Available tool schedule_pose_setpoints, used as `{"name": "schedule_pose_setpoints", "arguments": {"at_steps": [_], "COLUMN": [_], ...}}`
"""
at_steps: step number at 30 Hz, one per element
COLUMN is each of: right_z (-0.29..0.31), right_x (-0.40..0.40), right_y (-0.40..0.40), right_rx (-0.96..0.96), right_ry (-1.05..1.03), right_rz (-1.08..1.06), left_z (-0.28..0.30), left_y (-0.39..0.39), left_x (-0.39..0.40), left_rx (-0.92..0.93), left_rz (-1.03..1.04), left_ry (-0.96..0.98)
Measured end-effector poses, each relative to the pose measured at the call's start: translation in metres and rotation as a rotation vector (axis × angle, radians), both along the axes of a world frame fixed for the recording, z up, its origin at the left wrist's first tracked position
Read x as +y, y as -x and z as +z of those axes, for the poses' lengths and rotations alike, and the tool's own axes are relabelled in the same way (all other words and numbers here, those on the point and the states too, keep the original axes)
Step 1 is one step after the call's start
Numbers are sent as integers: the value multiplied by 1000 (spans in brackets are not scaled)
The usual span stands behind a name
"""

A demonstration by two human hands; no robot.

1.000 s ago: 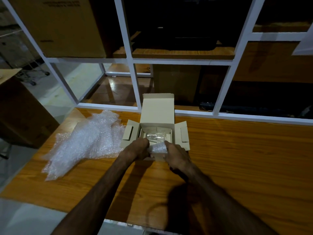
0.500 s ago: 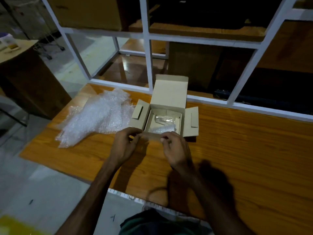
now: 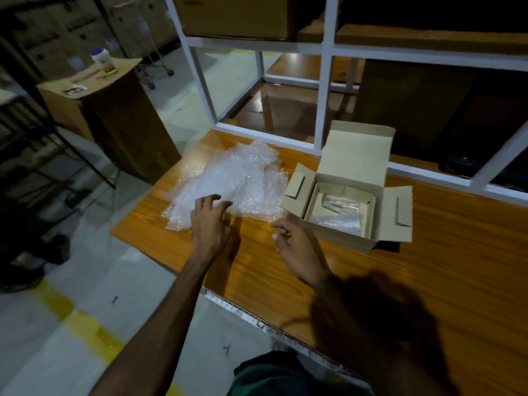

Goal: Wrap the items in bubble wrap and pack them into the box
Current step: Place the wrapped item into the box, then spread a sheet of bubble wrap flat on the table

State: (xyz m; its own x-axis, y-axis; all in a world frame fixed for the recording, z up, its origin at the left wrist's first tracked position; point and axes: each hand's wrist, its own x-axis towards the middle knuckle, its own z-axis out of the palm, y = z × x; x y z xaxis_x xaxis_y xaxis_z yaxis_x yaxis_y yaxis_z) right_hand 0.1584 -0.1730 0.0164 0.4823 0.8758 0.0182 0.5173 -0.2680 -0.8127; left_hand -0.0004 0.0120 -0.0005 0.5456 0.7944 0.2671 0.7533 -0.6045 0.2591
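A small cardboard box (image 3: 380, 178) stands open on the wooden table, lid flap up, side flaps spread. Inside lie a bubble-wrapped item (image 3: 340, 221) near the front and a clear glass item (image 3: 340, 202) behind it. A loose heap of bubble wrap (image 3: 237, 178) lies to the left of the box. My left hand (image 3: 210, 221) hovers at the heap's near edge with fingers spread, fingertips at the wrap. My right hand (image 3: 297, 244) hangs just left of the box's front corner, fingers loosely curled, holding nothing.
The wooden table (image 3: 428, 281) ends close to my body and at the left by the heap. A white frame shelf (image 3: 323, 92) rises behind the box. A tall brown carton (image 3: 114, 115) with a bottle on top stands on the floor at left.
Both hands left the box's front flap and moved left. My left hand reached the bubble wrap heap. The view swung left, so the box now sits to the right.
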Motion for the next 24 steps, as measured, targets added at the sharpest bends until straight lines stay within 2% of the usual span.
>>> {"name": "schedule_pose_setpoints", "arguments": {"at_steps": [4, 9, 17, 24], "right_z": [0, -4, 1, 35], "right_x": [21, 40, 63, 92], "right_y": [5, 9, 19, 36], "right_rx": [6, 39, 68, 191], "right_ry": [-6, 39, 69, 24], "right_rz": [-7, -39, -34, 97], "left_z": [-4, -19, -1, 32], "left_y": [-1, -3, -2, -3], "left_x": [27, 57, 80, 77], "left_rx": [171, 192, -202, -358], "left_rz": [-72, -130, -240, -298], "left_ry": [-41, -50, -29, -83]}}
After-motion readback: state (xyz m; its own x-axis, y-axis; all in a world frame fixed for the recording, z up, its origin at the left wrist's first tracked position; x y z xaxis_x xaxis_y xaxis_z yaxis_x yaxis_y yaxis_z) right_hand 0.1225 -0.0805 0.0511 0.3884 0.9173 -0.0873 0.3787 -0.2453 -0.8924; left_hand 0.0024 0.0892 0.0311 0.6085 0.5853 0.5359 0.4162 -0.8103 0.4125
